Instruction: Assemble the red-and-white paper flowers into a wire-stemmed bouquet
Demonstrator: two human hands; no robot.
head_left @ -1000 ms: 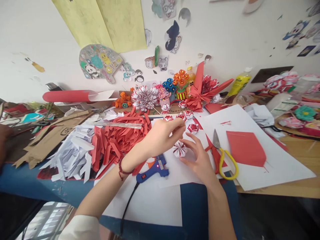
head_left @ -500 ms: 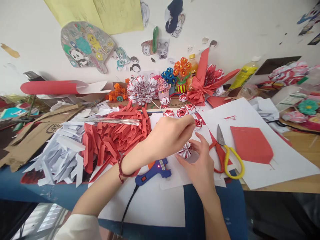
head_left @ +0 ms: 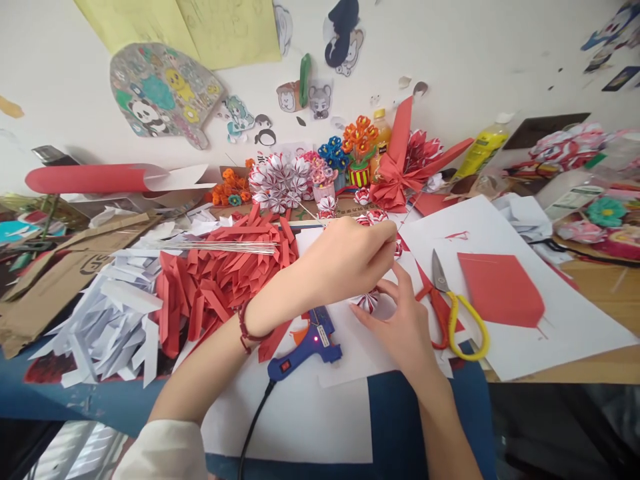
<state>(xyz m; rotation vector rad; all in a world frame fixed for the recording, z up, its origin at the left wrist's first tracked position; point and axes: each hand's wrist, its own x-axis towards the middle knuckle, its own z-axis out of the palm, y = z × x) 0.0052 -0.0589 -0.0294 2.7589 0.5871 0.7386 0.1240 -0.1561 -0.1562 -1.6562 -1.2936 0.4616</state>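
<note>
Over the middle of the table, my left hand (head_left: 350,257) is closed, its fingers pressed together above the small flowers; whatever it pinches is too small to make out. My right hand (head_left: 400,310) curves its thumb and fingers around a red-and-white paper flower (head_left: 367,302), which rests low over the white paper. Behind my left hand, more small red-and-white flowers (head_left: 373,217) show in part. A blue glue gun (head_left: 305,347) with a lit red light lies below my left wrist.
Red folded strips (head_left: 235,263) and white strips (head_left: 110,313) are heaped at the left. Thin wires (head_left: 225,247) lie across them. Scissors (head_left: 450,300) and a red paper piece (head_left: 501,289) lie at the right. Bottles and paper bouquets (head_left: 283,180) stand along the wall.
My left hand has moved slightly right and covers more of the small flowers. The glue gun appears turned a little. The whole view has shifted slightly.
</note>
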